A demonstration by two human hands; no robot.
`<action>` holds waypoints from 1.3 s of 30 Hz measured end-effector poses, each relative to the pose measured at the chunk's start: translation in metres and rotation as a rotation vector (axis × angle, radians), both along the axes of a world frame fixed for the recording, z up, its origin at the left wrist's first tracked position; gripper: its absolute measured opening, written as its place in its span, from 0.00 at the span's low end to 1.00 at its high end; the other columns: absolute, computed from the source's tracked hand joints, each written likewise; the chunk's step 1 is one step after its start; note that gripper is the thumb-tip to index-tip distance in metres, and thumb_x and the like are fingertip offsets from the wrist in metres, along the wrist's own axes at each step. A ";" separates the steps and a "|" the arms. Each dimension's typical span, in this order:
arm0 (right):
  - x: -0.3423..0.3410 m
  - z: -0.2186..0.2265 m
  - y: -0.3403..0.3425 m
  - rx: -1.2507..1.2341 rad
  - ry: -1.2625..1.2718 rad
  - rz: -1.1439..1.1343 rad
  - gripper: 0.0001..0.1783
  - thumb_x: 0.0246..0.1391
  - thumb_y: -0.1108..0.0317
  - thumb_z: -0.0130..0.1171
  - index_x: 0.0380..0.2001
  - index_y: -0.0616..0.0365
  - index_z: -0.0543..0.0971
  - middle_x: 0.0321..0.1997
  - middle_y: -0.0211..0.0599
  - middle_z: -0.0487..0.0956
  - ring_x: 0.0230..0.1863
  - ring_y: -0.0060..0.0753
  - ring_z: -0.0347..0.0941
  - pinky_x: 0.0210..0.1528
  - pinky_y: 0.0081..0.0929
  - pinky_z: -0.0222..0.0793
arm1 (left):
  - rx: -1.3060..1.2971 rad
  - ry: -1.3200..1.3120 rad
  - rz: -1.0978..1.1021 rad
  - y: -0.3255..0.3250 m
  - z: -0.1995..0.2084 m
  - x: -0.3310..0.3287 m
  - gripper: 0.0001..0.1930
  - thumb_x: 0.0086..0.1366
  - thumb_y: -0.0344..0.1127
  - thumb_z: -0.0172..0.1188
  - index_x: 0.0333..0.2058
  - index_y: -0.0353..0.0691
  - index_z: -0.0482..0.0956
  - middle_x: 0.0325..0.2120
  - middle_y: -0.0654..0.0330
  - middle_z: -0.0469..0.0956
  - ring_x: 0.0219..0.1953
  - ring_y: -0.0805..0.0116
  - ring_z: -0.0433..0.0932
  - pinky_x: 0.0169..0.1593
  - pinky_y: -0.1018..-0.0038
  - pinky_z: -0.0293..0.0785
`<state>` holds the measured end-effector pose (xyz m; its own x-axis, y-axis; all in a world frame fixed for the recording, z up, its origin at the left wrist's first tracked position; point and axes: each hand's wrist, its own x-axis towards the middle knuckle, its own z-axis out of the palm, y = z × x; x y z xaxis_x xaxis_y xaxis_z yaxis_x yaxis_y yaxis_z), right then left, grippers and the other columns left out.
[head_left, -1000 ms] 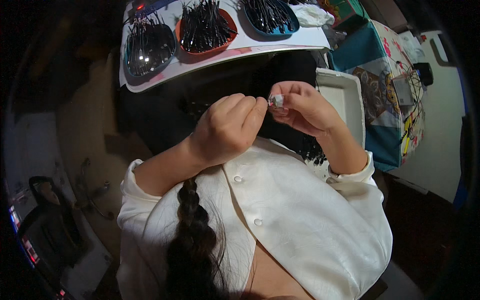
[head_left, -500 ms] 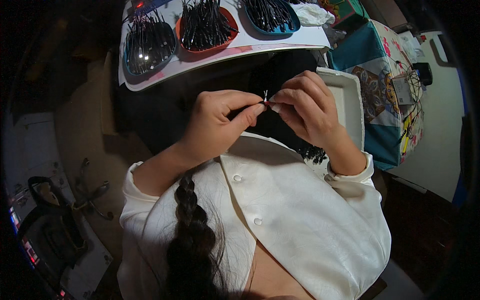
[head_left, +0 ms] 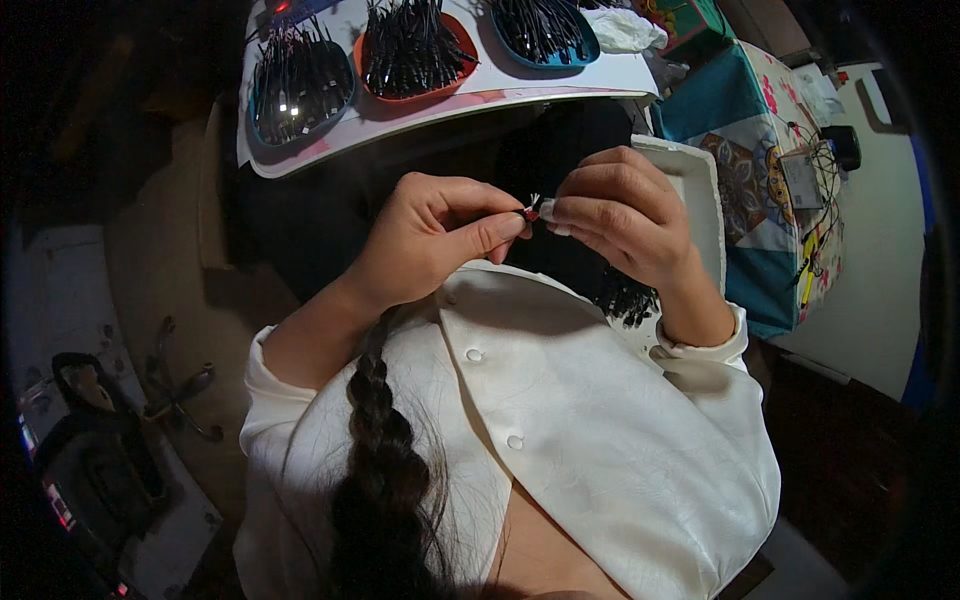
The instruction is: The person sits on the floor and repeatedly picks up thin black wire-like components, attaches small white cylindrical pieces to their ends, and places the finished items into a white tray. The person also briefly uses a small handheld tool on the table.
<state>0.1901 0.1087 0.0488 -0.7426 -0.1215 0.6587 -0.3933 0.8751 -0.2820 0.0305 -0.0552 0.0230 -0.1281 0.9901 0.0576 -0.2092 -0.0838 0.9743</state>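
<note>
Wire [head_left: 533, 203] is held up in the air, between two hands, past the top edge of a white shirt in view. Nearest of all, a dark braid [head_left: 385, 435] is hung down the left side of the shirt [head_left: 600, 430], and both sleeves are rolled up. Farther out, one end of the wire is pinched by the left hand [head_left: 425, 235], with the thumb pressed against a finger. The other side is pinched by the right hand [head_left: 630, 215], with its fingers bent. Something whitish is wrapped on its fingertips [head_left: 548, 210]. Thin white strands are pointed up from the wire, and a red bit is seen between the hands.

Under the right arm, a bunch of black cords [head_left: 628, 298] is seen next to a white box [head_left: 706, 205], which is partly hidden by the arm. To the right, a side table is covered by a patterned cloth [head_left: 765, 285], and a yellow tool [head_left: 808, 268] is seen near its edge.

Past the hands, a white table [head_left: 345, 148] is seen. Three bowls are set on it in a row: a blue one [head_left: 352, 95], a red one [head_left: 415, 98] and another blue one [head_left: 560, 63]. All are filled with dark cords. White crumpled paper [head_left: 622, 32] is left beside the last bowl.
</note>
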 end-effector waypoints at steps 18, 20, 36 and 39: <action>0.003 -0.009 -0.008 -0.496 -0.299 -0.092 0.13 0.47 0.77 0.63 0.39 0.60 0.77 0.39 0.36 0.76 0.39 0.32 0.75 0.38 0.26 0.72 | 0.042 -0.041 -0.070 -0.001 -0.006 -0.009 0.06 0.63 0.24 0.58 0.36 0.29 0.81 0.28 0.59 0.80 0.27 0.79 0.74 0.31 0.84 0.71; -0.005 -0.006 -0.009 -0.403 -0.259 0.004 0.13 0.45 0.79 0.63 0.36 0.59 0.78 0.39 0.37 0.76 0.40 0.36 0.75 0.38 0.29 0.73 | 0.051 -0.119 -0.115 0.000 -0.005 -0.009 0.06 0.63 0.25 0.58 0.36 0.29 0.81 0.29 0.59 0.80 0.26 0.79 0.74 0.31 0.84 0.71; 0.003 -0.021 0.003 -0.108 -0.010 -0.279 0.20 0.40 0.74 0.66 0.41 0.60 0.78 0.40 0.41 0.77 0.39 0.40 0.75 0.38 0.28 0.72 | 0.044 -0.739 -0.139 -0.001 -0.022 0.002 0.08 0.65 0.29 0.57 0.39 0.30 0.77 0.23 0.59 0.75 0.21 0.80 0.69 0.22 0.86 0.59; -0.001 -0.024 -0.005 -0.048 0.187 -0.194 0.19 0.38 0.70 0.67 0.38 0.59 0.81 0.38 0.38 0.78 0.37 0.37 0.75 0.35 0.27 0.72 | 0.013 -0.836 -0.194 0.002 -0.024 0.004 0.08 0.65 0.29 0.56 0.39 0.31 0.77 0.22 0.60 0.75 0.21 0.80 0.68 0.22 0.85 0.58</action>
<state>0.1888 0.1039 0.0248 -0.6135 0.0458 0.7883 -0.2683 0.9268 -0.2627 0.0341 -0.0533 -0.0009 0.0382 0.9988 0.0309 -0.8700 0.0180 0.4927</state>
